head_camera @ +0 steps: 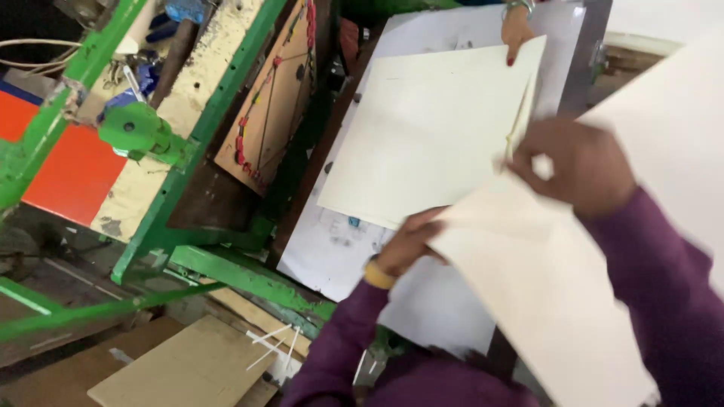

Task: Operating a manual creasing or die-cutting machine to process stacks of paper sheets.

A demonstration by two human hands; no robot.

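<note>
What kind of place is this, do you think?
Probably a small print-finishing or die-cutting workshop: a worn green metal press, a wooden cutting die board, and large cream card sheets handled over the work surface.

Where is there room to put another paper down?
Bare white bed shows beside the left hand, next to the green frame. The middle is crowded: cream sheet, the right hand lifting a sheet, and another person's hand on top.

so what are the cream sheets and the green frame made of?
Cream sheets: likely thin card or heavy paper, matte; the one in the left hand and right hand bends without creasing. Green frame: probably painted metal, with chipped, worn paint.
</note>
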